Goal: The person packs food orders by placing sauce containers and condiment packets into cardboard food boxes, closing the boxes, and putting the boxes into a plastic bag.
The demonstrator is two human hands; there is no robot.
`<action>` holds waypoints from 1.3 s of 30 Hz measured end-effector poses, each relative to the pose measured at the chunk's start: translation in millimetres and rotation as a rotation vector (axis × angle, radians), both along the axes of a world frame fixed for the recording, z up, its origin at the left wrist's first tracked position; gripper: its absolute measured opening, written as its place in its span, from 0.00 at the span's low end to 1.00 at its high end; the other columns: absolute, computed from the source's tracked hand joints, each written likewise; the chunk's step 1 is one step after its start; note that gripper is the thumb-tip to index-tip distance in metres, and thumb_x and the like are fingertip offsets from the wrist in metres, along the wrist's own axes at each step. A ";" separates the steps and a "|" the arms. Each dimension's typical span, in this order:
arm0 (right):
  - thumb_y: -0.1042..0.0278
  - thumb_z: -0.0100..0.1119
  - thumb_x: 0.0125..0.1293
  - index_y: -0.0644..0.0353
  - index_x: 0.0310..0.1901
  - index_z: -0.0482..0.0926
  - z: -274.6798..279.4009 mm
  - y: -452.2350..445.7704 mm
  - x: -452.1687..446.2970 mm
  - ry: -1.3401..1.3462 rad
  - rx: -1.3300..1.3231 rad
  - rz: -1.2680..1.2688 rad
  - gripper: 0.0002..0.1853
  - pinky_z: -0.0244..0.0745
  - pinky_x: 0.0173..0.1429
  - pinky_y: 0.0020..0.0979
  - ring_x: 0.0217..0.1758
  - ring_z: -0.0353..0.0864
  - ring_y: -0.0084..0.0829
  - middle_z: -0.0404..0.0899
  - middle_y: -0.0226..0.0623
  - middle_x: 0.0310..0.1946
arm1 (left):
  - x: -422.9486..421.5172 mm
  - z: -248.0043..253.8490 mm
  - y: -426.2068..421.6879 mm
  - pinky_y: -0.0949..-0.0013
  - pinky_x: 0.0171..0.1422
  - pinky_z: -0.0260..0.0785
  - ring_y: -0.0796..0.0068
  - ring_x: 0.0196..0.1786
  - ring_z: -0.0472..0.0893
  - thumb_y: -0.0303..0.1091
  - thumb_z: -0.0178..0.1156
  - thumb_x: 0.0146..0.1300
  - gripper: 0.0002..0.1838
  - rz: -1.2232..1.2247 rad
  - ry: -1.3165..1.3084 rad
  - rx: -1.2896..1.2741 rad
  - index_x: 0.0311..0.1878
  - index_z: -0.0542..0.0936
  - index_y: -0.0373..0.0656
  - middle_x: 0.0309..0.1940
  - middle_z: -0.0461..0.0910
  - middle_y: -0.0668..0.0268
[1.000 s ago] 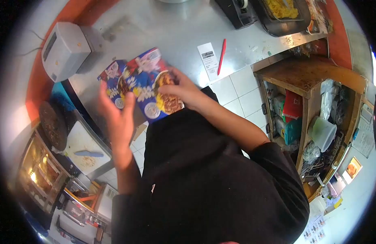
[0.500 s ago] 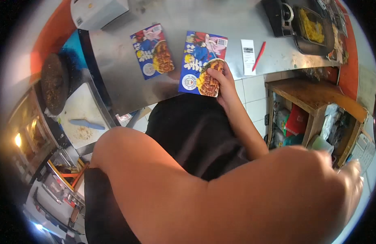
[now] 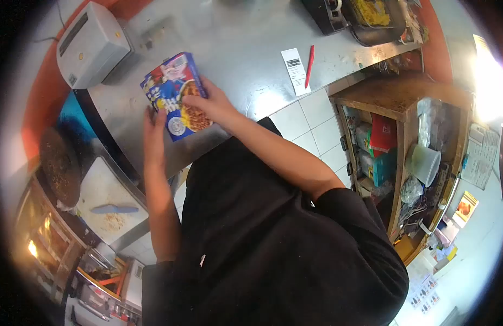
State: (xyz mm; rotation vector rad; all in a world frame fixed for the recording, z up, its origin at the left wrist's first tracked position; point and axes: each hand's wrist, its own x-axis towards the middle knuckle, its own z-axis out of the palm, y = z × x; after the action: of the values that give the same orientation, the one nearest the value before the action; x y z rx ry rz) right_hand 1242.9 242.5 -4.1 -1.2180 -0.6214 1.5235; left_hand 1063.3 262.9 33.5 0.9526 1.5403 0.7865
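My right hand (image 3: 213, 107) grips colorful printed flyers (image 3: 183, 95) with a food picture and blue edges, its thumb lying on the front. Two offset edges show, so they seem to be stacked. My left hand (image 3: 155, 126) is at the flyers' left edge, fingers and thumb stretched out; whether it presses on them I cannot tell. Both hands are over the metal table (image 3: 235, 70). To their right lie a white printed receipt (image 3: 295, 73) and a red pen (image 3: 310, 65).
A white boxy machine (image 3: 96, 49) stands at the table's left end. At the back right sits a black tray (image 3: 379, 35) with yellow food. Lower left, a blue knife (image 3: 114, 208) rests on a white cutting board (image 3: 99, 182). A wooden cabinet (image 3: 398, 100) stands right.
My left hand has come back from the far right to the flyers. The flyer that lay apart on the table now appears together with the held one, further left.
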 end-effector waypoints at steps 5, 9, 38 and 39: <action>0.45 0.73 0.49 0.66 0.72 0.58 0.7 10.9 -5.6 -0.825 -0.045 0.141 0.54 0.62 0.70 0.40 0.68 0.63 0.44 0.64 0.47 0.62 | 3.1 -7.5 -1.7 0.68 0.63 0.67 0.71 0.59 0.76 0.41 0.63 0.66 0.33 -0.111 -0.282 -0.070 0.69 0.63 0.36 0.60 0.73 0.61; 0.33 0.70 0.42 0.64 0.72 0.57 -17.6 11.7 -11.4 -0.467 -0.213 0.175 0.61 0.51 0.75 0.46 0.72 0.54 0.53 0.58 0.52 0.66 | -12.8 -31.1 -3.1 0.66 0.62 0.69 0.70 0.58 0.77 0.38 0.62 0.65 0.28 -0.038 -0.446 -0.240 0.66 0.67 0.38 0.58 0.74 0.62; 0.66 0.65 0.56 0.54 0.77 0.28 117.0 -551.7 342.4 0.172 0.043 -0.990 0.58 0.61 0.72 0.38 0.71 0.62 0.41 0.57 0.49 0.70 | 479.8 37.4 -367.1 0.58 0.70 0.65 0.62 0.68 0.69 0.27 0.64 0.57 0.42 -1.422 -0.673 -0.673 0.73 0.54 0.43 0.65 0.68 0.57; 0.65 0.65 0.56 0.55 0.77 0.29 126.4 -567.9 357.3 0.144 -0.003 -1.029 0.59 0.61 0.72 0.38 0.72 0.62 0.41 0.57 0.49 0.70 | 503.1 35.1 -382.1 0.58 0.69 0.66 0.62 0.66 0.71 0.31 0.65 0.56 0.42 -1.477 -0.681 -0.730 0.73 0.56 0.42 0.65 0.69 0.58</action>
State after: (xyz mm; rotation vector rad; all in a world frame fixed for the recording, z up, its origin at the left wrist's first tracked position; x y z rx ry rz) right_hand 1600.2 -325.4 122.3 -1.1349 0.1326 0.7152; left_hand 1566.4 -119.2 68.6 0.8289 0.1908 -0.4876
